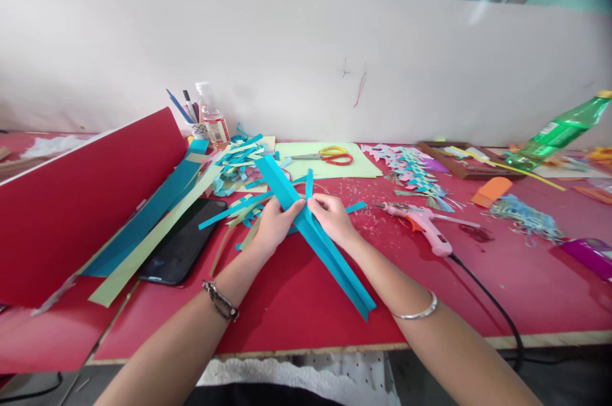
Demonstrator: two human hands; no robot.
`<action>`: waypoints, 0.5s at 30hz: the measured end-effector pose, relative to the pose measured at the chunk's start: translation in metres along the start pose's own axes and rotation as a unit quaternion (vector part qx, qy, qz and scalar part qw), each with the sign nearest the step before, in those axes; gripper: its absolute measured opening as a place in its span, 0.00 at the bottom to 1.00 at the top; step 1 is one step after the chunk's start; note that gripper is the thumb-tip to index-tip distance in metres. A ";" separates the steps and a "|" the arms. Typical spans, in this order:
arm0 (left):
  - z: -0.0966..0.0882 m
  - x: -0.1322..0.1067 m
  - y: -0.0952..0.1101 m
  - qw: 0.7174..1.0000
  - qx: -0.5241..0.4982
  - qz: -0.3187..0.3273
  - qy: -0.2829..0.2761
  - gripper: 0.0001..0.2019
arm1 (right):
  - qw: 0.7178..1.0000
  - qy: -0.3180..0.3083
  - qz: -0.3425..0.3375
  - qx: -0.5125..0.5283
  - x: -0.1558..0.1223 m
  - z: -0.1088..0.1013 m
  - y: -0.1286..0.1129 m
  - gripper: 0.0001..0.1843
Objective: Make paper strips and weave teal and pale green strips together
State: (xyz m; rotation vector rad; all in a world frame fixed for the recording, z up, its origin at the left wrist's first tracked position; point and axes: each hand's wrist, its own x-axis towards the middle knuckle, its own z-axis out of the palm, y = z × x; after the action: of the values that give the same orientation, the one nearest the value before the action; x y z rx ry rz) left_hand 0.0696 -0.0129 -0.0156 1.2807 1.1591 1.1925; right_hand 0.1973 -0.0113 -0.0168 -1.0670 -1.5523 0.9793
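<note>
A long blue paper strip (pixel 329 253) with a lengthwise crease slants across the middle of the view, raised over the red table. My left hand (pixel 277 222) pinches its left edge between thumb and fingers. Close beside it, my right hand (pixel 331 218) is closed at the strip's other edge, its fingertips pressed together where the paper looks split or folded. A short narrow blue piece (pixel 310 183) sticks up by the right fingertips; whether it is joined to the strip I cannot tell. Cut blue and pale green strips (pixel 243 202) lie behind my left hand.
A pink glue gun (pixel 423 221) with a black cord lies right of my hands. Scissors (pixel 329 155) rest on pale green paper (pixel 368 167). Left are a black phone (pixel 184 246) and a red board (pixel 95 202). A green bottle (pixel 557 132) leans at right. A white partition (pixel 287 62) stands behind.
</note>
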 end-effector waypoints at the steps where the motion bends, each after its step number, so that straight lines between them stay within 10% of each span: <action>1: 0.000 0.000 0.001 1.000 0.003 -0.003 0.011 0.15 | 1.000 0.006 0.007 0.003 0.000 0.000 0.001 0.17; 15: 0.000 -0.003 0.006 0.998 -0.020 -0.026 -0.045 0.17 | 0.997 -0.023 0.057 0.037 -0.002 0.001 0.000 0.17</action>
State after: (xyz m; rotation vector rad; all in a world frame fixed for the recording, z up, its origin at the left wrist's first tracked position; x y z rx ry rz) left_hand 0.0696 -0.0163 -0.0100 1.2532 1.0921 1.1035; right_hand 0.1968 -0.0129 -0.0171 -1.0970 -1.4927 1.1381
